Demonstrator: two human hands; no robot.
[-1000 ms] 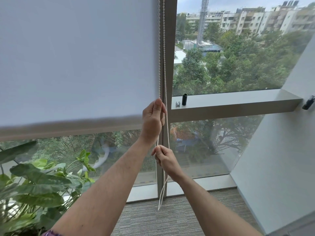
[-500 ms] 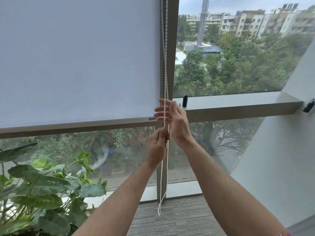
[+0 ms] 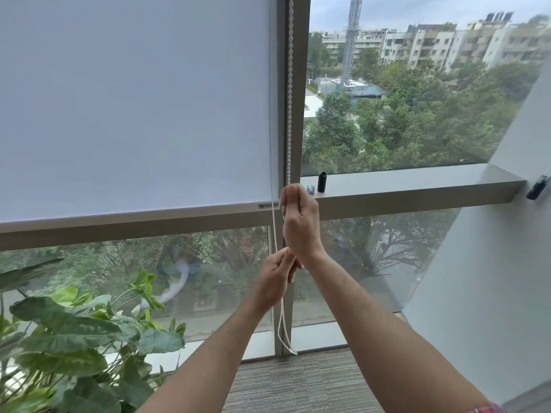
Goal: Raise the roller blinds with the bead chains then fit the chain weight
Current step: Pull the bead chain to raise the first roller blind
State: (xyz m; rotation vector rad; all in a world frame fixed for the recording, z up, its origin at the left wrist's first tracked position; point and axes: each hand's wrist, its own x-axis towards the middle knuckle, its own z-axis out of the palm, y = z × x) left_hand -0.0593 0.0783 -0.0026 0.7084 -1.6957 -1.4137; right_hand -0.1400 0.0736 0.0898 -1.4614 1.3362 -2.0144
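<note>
A white roller blind (image 3: pixel 134 108) covers the upper left window, and its bottom bar (image 3: pixel 119 226) hangs level with the window ledge. The white bead chain (image 3: pixel 289 84) runs down the dark mullion. My right hand (image 3: pixel 298 222) is closed on the chain at ledge height. Just below it, my left hand (image 3: pixel 275 278) pinches the chain too. The chain's loop end (image 3: pixel 286 338) dangles near the floor. A black cylindrical chain weight (image 3: pixel 322 182) stands on the ledge beside a small clear piece (image 3: pixel 310 189).
A large leafy plant (image 3: pixel 74 338) fills the lower left. The grey ledge (image 3: pixel 417 186) runs right to a slanted white wall (image 3: pixel 492 263) with a black fitting (image 3: pixel 538 187). Grey carpet (image 3: pixel 298 383) lies below.
My hands have swapped places on the chain: the right hand has gone up to ledge height and the left hand has dropped below it. The blind's bottom bar has risen slightly.
</note>
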